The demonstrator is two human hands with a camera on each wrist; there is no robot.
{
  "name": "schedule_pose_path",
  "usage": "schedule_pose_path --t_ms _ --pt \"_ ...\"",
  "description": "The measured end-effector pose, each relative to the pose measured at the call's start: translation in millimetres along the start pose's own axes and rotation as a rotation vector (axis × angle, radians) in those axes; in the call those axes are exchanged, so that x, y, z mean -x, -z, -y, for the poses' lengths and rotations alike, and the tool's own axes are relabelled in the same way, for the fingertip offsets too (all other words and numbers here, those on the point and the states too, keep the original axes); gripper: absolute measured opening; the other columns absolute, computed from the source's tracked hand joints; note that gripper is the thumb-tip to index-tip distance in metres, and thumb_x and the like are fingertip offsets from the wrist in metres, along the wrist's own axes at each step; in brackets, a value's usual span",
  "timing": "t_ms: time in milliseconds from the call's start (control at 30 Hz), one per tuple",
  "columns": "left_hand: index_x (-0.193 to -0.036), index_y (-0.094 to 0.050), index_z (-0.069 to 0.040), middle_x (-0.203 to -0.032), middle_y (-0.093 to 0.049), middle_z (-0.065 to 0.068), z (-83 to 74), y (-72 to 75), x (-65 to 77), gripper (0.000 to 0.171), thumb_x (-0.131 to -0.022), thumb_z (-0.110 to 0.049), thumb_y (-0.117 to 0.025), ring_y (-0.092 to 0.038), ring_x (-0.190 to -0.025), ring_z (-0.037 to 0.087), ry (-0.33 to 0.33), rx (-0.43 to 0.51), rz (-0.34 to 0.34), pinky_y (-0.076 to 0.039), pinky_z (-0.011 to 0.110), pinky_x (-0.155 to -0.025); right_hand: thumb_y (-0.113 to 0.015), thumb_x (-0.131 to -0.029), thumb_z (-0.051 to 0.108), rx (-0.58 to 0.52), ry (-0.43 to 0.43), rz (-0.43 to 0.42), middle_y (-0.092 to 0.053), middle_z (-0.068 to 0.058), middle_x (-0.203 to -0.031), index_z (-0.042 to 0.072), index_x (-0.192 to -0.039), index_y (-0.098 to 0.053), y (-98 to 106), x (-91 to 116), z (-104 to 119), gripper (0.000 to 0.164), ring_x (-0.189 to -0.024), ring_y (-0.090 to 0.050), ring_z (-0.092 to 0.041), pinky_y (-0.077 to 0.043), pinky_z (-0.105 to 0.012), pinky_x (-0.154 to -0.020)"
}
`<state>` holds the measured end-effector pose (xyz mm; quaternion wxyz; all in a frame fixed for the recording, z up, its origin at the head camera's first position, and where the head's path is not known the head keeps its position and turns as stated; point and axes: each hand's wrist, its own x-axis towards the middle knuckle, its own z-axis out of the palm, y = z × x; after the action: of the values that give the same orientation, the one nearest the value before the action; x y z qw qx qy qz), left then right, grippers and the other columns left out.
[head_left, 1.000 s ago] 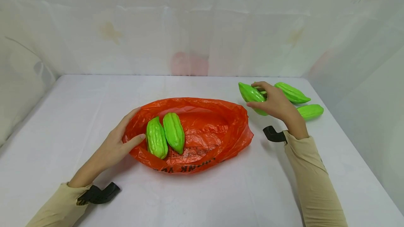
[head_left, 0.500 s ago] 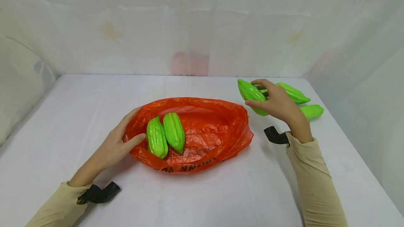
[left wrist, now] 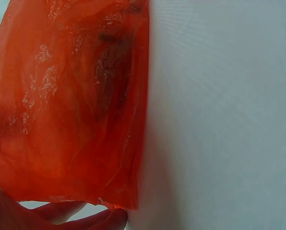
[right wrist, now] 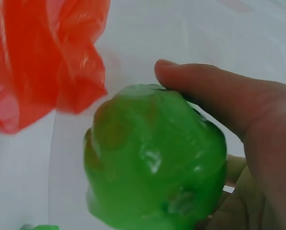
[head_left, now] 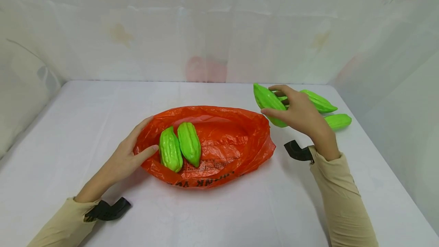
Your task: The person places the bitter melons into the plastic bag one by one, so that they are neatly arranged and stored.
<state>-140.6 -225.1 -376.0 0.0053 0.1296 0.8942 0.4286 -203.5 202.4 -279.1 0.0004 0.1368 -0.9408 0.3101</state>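
A red plastic bag [head_left: 223, 144] with dark lettering lies on the table, its mouth wide. Two green bitter melons rest inside: one [head_left: 170, 149] at the left, the other [head_left: 189, 144] beside it. My left hand [head_left: 125, 159] holds the bag's left rim, thumb over the edge; the left wrist view shows its fingers [left wrist: 97, 221] at the bag's lower end. Beyond the bag's right end, my right hand [head_left: 302, 113] grips another bitter melon [head_left: 268, 100] between thumb and fingers. The right wrist view has this melon [right wrist: 155, 153] end-on, close to the bag [right wrist: 42, 57].
At the table's far right lie more bitter melons: one [head_left: 319, 101] at the back, one [head_left: 338, 121] nearer, and part of another [head_left: 282, 98] behind the right hand's fingers. The white table [head_left: 223, 216] meets a pale cloth backdrop [head_left: 219, 41]. Black wrist mounts [head_left: 297, 151] stick out from both sleeves.
My right hand has lifted the bitter melon slightly and shifted it left, toward the bag. The left hand and the bag stay nearly still.
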Motion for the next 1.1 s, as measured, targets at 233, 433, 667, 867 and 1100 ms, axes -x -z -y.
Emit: schedule_pose_path --t_ms 233,433,667,867,1100 --pt "-0.158 -0.018 -0.036 -0.162 -0.029 0.01 -0.4 0.1 0.1 0.078 -0.096 -0.025 -0.063 -0.029 -0.146 0.043 0.003 0.001 0.005 -0.027 0.075 -0.108 -0.076 -0.086 0.039 0.008 0.033 -0.013 -0.059 -0.013 -0.135 0.014 -0.142 -0.049 -7 3 9 0.067 -0.111 -0.064 -0.037 -0.056 -0.048 -0.09" --pt "-0.158 -0.018 -0.036 -0.162 -0.03 0.009 -0.3 0.0 0.5 0.078 -0.095 -0.025 -0.063 -0.031 -0.145 0.042 -0.002 0.004 0.003 -0.029 0.075 -0.107 -0.075 -0.087 0.041 0.007 0.051 -0.01 -0.059 -0.012 -0.135 0.014 -0.142 -0.049 -8 6 17 0.067 -0.11 -0.065 -0.036 -0.058 -0.048 -0.087" --pt "-0.158 -0.018 -0.036 -0.161 -0.03 0.01 0.5 0.9 0.8 0.078 -0.095 -0.025 -0.063 -0.032 -0.145 0.043 -0.001 -0.004 0.0 -0.029 0.075 -0.107 -0.075 -0.087 0.04 -0.016 0.064 0.006 -0.059 -0.01 -0.136 0.015 -0.143 -0.048 -14 8 26 0.067 -0.111 -0.064 -0.033 -0.057 -0.047 -0.09" --pt "-0.158 -0.018 -0.036 -0.161 -0.03 0.01 1.4 1.0 1.1 0.078 -0.095 -0.025 -0.063 -0.032 -0.144 0.043 -0.001 0.004 0.005 -0.03 0.075 -0.106 -0.076 -0.086 0.038 -0.037 0.087 0.012 -0.059 -0.008 -0.134 0.016 -0.142 -0.049 -24 6 32 0.066 -0.107 -0.065 -0.031 -0.057 -0.045 -0.088" --pt "-0.158 -0.018 -0.037 -0.161 -0.03 0.009 2.0 1.1 1.2 0.078 -0.095 -0.025 -0.063 -0.032 -0.144 0.042 0.005 -0.007 0.001 -0.03 0.074 -0.106 -0.078 -0.085 0.036 -0.07 0.152 0.032 -0.06 -0.008 -0.134 0.015 -0.141 -0.05 -37 5 38 0.066 -0.107 -0.065 -0.028 -0.057 -0.043 -0.091"
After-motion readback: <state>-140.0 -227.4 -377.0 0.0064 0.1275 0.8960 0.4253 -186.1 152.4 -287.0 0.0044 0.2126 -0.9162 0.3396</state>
